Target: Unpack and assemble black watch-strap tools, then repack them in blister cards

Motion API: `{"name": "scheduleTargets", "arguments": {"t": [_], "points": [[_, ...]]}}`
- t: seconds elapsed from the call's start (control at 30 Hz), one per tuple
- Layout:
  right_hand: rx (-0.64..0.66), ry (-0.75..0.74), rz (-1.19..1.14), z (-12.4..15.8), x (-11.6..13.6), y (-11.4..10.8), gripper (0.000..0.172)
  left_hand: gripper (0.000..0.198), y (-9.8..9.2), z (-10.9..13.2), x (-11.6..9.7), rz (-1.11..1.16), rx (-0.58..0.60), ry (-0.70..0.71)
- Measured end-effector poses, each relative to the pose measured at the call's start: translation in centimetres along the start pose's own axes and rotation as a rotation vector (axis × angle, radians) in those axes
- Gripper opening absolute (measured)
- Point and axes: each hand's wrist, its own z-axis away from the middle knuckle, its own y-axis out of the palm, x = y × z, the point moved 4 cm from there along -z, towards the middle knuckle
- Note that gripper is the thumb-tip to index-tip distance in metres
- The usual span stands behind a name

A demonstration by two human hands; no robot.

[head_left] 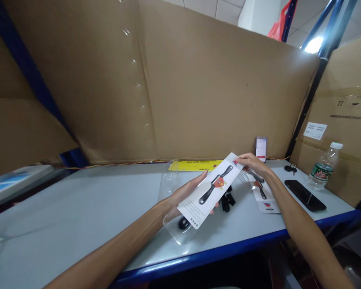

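A white packaging card (212,196) printed with a black and red spokeshave slants over the table's front half. My left hand (192,188) is closed round it from behind, thumb at its left edge and fingertips showing at its right edge. The fingers of my right hand (252,162) pinch its top right corner. Clear plastic packaging (179,235) hangs below the card by my left wrist, and a black rounded part (183,223) shows there; whether it lies inside the plastic I cannot tell. Several black pieces (225,202) lie behind the card, partly hidden.
A second printed card (266,198) lies beneath my right forearm. Yellow printed sheets (195,165) lie at the back. To the right are a black phone (305,195), keys (290,168) and a water bottle (321,168). Another lit phone (261,148) leans on the cardboard wall (213,88).
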Motion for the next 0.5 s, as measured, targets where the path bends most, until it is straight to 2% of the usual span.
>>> {"name": "scheduleTargets", "arguments": {"t": [0.2,0.33,0.43,0.5], "points": [[-0.209,0.019,-0.064,-0.7,-1.4,-2.5,0.037,0.057,0.6,0.0,-0.1,-0.084,-0.093,0.053],[-0.391,0.046,-0.11,-1.3,-2.8,-5.0,0.036,0.058,1.5,0.1,-0.2,-0.143,-0.018,0.104],[-0.553,0.066,-0.148,-1.1,-3.8,-7.5,0.037,0.057,1.8,0.0,0.1,-0.134,0.031,0.072],[-0.603,0.073,-0.16,-0.8,-4.3,-8.8,0.038,0.056,1.8,-0.1,0.3,-0.128,0.048,0.046]]}}
